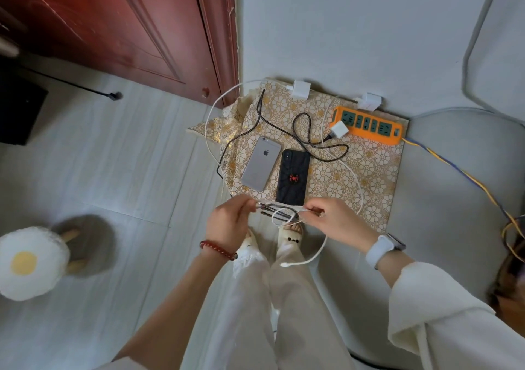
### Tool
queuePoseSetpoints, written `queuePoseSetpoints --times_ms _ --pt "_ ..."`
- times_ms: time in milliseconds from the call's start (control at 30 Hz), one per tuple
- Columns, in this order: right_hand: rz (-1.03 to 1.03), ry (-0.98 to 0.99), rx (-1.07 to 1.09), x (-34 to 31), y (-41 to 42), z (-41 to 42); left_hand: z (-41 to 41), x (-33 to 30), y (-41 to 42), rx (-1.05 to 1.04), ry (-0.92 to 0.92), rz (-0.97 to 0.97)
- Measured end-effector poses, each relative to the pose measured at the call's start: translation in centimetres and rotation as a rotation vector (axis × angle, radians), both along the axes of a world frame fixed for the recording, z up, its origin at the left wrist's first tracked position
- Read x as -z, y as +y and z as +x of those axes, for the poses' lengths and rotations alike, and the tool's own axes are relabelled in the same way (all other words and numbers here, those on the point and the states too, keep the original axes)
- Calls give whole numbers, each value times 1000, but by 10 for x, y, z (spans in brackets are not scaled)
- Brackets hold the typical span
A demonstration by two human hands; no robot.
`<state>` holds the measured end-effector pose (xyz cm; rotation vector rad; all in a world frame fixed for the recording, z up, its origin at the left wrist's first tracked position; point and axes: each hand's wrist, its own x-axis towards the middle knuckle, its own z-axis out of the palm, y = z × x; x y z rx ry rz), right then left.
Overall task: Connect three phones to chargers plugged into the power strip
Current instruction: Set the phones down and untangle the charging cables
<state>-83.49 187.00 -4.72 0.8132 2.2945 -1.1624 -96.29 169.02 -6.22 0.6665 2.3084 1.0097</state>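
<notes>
Just in front of the patterned mat (366, 176), the left hand (227, 222) pinches a black cable (277, 209) end while the right hand (332, 219) pinches a white cable (312, 256), likely sorting plugs. 2 phones, silver (261, 162) and black (293, 177), lie on the mat; the power strip (369, 125) sits at its far edge.

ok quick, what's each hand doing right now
Left hand: pinching the end of the dark cable.
Right hand: pinching the white cable beside it.
</notes>
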Motion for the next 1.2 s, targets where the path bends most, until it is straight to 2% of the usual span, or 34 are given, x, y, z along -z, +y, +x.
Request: queuePoseSetpoints --times_ms 200,300,367,433,500,633,767,833,900,1000,1067,1133,1200 --pt "30 -255 -138 6 20 19 -25 7 -35 -544 7 -130" --pt "-2 -305 -142 3 30 26 -34 15 -47 -625 3 -199" --pt "-93 -230 -46 -3 32 24 -33 19 -46 -631 -44 -234" --pt "-147 -113 44 -10 29 18 -29 22 -41 -561 -109 -256" --pt "-155 -42 52 -15 25 9 -24 19 -31 -345 -140 -228" --pt "-138 -12 -11 -16 11 -3 -9 0 -5 124 -225 3" --pt "-46 -14 -1 -7 -1 6 0 -8 16 324 -270 -3" --pt "-65 -13 67 -4 -5 11 8 -6 23 406 -284 -77" --pt "-164 37 245 -6 -8 13 17 -2 28 437 -405 -154" --pt "-359 135 633 -10 -4 13 20 3 31 373 -807 -214" --pt "-539 105 868 -13 1 14 21 8 29 337 -1022 -245" --pt "-680 58 932 -13 6 17 25 10 28 365 -1025 -259" --pt "-676 -2 846 -13 6 21 28 14 28 334 -907 -218"
